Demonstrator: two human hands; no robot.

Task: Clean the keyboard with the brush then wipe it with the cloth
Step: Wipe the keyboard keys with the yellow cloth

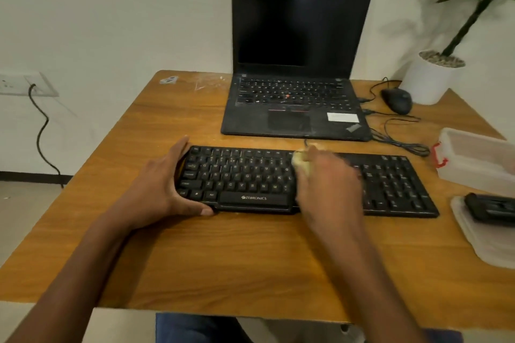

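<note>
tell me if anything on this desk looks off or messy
Pale scratches or scuffs mark the table at its far left part, left of the laptop. The laptop's palm rest looks dusty. The mouse cable lies in loose loops. Nothing looks spilled.

My left hand (164,184) braces the left end of the black keyboard (250,181), its fingers (181,147) straight along the edge and the thumb on the front rim. My right hand (328,184), blurred, sits over the keyboard's middle, bunched around a pale yellow cloth (301,163) pressed to the keys. The keyboard lies on the wooden table (223,259). Behind it stands an open laptop (295,64) with a dark screen, a mouse (397,100) to its right, and a potted plant (434,69) beyond. Clear plastic containers (473,159) sit at the table's right edge.
</note>
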